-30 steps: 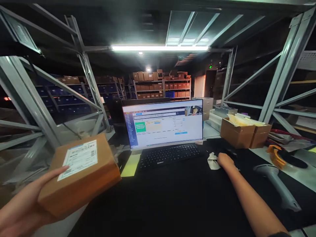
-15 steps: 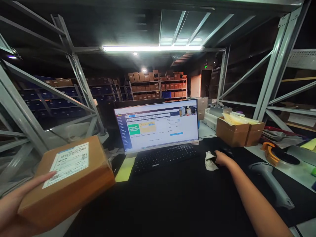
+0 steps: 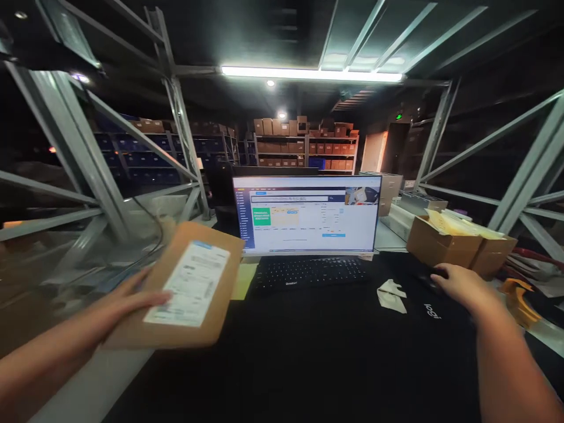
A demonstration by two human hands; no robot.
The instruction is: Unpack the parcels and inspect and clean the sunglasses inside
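My left hand [image 3: 132,299] grips a brown cardboard parcel [image 3: 185,299] with a white shipping label [image 3: 189,285] on top, holding it over the left edge of the black desk mat. My right hand [image 3: 458,285] rests far right on the mat over a dark computer mouse [image 3: 429,276], fingers curved on it. A crumpled white scrap of paper [image 3: 391,295] lies just left of that hand. A lit monitor [image 3: 308,214] and black keyboard [image 3: 311,273] stand between the two hands.
Open cardboard boxes [image 3: 440,244] with yellowish papers sit at the right. An orange object [image 3: 517,296] lies beyond my right arm. Grey metal rack frames [image 3: 88,158] flank both sides. Shelves of boxes [image 3: 304,147] fill the dim background.
The view has shifted. My left hand has tilted the parcel flatter and brought it rightward toward the monitor. My right hand moved right, away from the paper scrap, onto the mouse.
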